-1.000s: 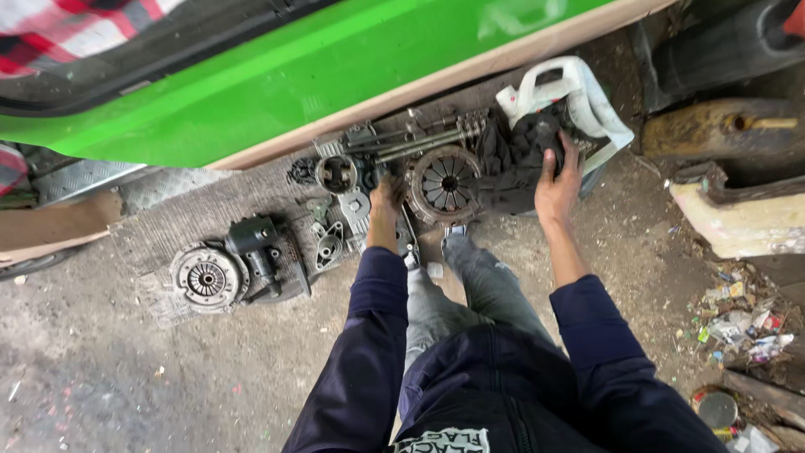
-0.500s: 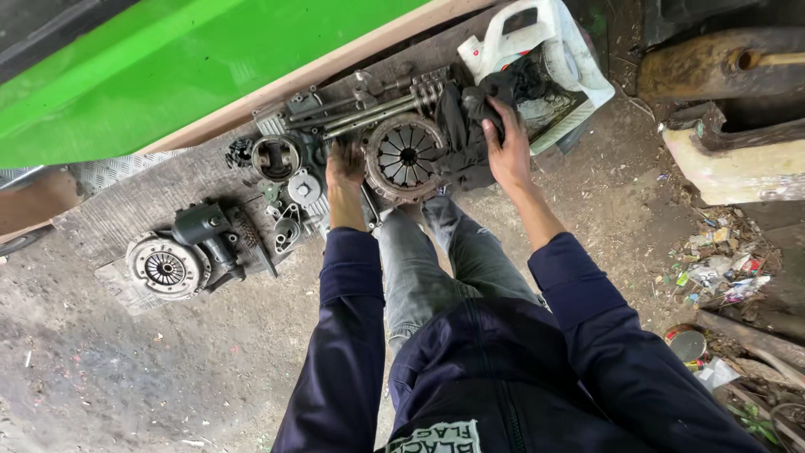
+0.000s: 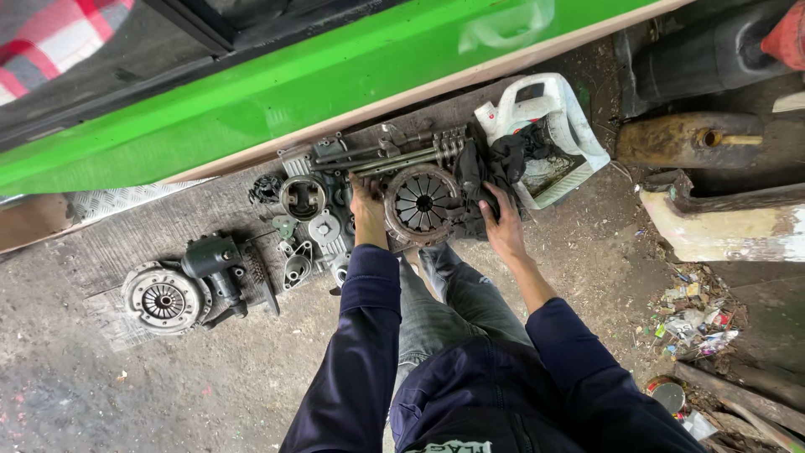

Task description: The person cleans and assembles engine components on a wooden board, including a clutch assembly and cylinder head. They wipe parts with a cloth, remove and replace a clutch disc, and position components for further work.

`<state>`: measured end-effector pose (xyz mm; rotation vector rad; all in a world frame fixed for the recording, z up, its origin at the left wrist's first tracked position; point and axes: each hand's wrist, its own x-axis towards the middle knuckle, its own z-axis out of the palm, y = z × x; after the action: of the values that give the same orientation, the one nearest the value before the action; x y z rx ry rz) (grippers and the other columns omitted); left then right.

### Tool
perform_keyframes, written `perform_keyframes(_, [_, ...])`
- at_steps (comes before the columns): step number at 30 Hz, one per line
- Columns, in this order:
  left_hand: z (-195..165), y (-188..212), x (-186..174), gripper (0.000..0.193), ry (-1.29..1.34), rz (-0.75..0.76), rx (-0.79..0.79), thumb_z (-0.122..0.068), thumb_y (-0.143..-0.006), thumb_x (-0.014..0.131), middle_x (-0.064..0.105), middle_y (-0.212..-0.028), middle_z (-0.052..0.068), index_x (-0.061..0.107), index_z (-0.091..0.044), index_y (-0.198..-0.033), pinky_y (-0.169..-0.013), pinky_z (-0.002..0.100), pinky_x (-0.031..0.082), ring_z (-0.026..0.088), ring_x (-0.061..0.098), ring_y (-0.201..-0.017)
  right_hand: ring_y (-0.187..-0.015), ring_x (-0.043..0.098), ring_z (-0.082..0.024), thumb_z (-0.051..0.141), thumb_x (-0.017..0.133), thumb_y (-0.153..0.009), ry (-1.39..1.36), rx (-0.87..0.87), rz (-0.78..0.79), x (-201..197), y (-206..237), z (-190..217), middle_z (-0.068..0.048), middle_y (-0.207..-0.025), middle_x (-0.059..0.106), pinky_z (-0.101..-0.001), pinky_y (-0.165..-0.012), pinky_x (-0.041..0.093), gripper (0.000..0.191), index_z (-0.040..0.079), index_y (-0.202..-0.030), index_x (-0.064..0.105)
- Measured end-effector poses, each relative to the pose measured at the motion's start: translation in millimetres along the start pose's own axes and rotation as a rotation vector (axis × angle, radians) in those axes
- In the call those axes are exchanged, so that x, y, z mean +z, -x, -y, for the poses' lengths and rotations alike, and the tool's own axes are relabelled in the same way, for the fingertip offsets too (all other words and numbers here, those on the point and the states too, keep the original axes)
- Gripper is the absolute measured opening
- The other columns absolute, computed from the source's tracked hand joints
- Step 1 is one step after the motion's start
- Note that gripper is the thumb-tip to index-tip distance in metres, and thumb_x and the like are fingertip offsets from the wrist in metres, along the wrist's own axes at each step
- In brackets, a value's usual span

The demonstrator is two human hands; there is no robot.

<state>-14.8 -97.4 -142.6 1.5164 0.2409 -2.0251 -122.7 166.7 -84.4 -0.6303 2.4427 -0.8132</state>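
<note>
A round metal clutch plate (image 3: 422, 204), judged heavy, rigid and greasy, is steadied on the ground between the left hand (image 3: 366, 204) at its rim and the right hand (image 3: 501, 225) spread on a dark rag (image 3: 495, 168) beside it.

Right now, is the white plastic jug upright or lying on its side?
On its side: the white jug lies flat on the ground, its upper face cut open, with dark rags spilling out.
</note>
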Motion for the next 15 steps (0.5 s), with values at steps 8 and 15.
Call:
perform_keyframes(8, [-1.3,-1.5,7.0,0.047,-0.143,-0.104,0.179,-0.035,-0.091,0.073,0.073,-0.099,0.011,0.065,0.000,-0.122,-0.069,0.034,0.057,0.024,0.068,-0.085,-0.141,0.047,-0.039,0.037,0.054,-0.105,-0.064,0.046,0.018,-5.3,-1.3,16.0,-0.015,-0.152,0.051,-0.0530,-0.116,0.040,0.048,0.023,-0.150,0.047])
perform_keyframes(15, [-17.8,17.2,-8.5,0.050,-0.819,0.089,0.654,-0.039,-0.090,0.079,0.077,-0.098,0.016,0.071,0.006,-0.111,-0.079,0.043,0.057,0.033,0.072,-0.091,-0.143,0.043,-0.044,0.031,0.060,-0.106,-0.045,-0.097,0.020,11.4,-7.4,22.4,-0.011,-0.154,0.052,-0.0538,-0.121,0.033,0.052,0.024,-0.155,0.047])
